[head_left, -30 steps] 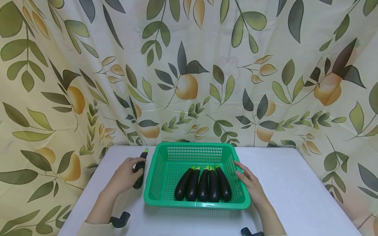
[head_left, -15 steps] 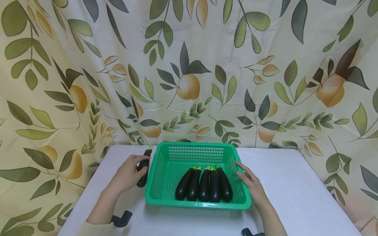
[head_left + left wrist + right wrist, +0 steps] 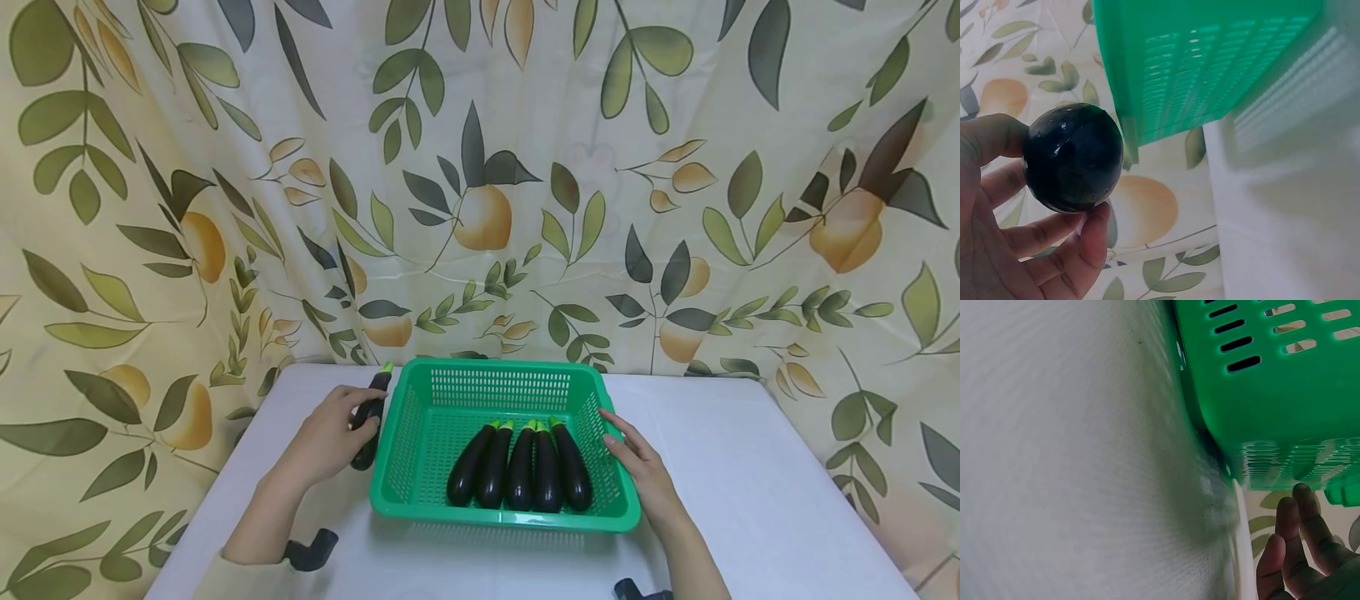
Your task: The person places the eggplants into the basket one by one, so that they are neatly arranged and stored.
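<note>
My left hand (image 3: 330, 429) grips a dark purple eggplant (image 3: 370, 421) with a green stem just outside the left wall of the green basket (image 3: 510, 519). In the left wrist view the eggplant's round end (image 3: 1072, 159) faces the camera, with thumb and fingers curled around its sides. Several more eggplants (image 3: 519, 471) lie side by side in the basket, right of its middle, stems toward the back. At the basket's right rim my right hand (image 3: 645, 471) rests with relaxed fingers. The right wrist view shows these fingers (image 3: 1294, 544) by the outer basket wall (image 3: 1272, 412).
The basket stands on a table with a white cover (image 3: 750, 483). Behind the table hangs a curtain (image 3: 540, 250) printed with leaves and fruit. Black wrist-camera mounts (image 3: 311, 550) show below both wrists.
The left hand has moved a little to the right and back with the eggplant, closer to the basket. The right hand stays at the rim, and the view has shifted slightly.
</note>
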`<state>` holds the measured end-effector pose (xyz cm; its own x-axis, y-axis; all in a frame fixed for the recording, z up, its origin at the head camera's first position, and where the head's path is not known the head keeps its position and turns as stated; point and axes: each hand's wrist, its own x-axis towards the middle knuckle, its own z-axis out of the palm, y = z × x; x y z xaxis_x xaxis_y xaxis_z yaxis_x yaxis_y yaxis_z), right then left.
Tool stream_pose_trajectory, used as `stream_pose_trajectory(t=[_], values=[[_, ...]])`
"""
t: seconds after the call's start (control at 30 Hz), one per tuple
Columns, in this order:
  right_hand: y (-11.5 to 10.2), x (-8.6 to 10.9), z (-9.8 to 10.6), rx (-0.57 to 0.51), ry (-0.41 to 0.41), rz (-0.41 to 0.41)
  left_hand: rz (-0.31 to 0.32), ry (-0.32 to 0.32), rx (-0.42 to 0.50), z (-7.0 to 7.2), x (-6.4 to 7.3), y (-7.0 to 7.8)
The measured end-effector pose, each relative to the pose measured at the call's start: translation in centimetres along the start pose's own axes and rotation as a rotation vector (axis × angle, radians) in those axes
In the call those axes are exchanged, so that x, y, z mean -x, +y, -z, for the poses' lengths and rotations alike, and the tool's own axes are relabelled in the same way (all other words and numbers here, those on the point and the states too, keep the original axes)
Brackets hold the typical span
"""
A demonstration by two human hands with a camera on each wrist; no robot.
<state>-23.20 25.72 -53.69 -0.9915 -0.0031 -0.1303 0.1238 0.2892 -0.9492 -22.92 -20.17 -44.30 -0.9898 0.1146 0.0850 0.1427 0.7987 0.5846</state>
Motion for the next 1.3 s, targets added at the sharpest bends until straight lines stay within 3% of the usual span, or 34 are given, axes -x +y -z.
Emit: stream_pose_trajectory(t=[1.3], values=[[0.1, -0.1, 0.0, -0.022, 0.005, 0.014, -0.051, -0.051, 0.036, -1.5, 0.2, 2.7]])
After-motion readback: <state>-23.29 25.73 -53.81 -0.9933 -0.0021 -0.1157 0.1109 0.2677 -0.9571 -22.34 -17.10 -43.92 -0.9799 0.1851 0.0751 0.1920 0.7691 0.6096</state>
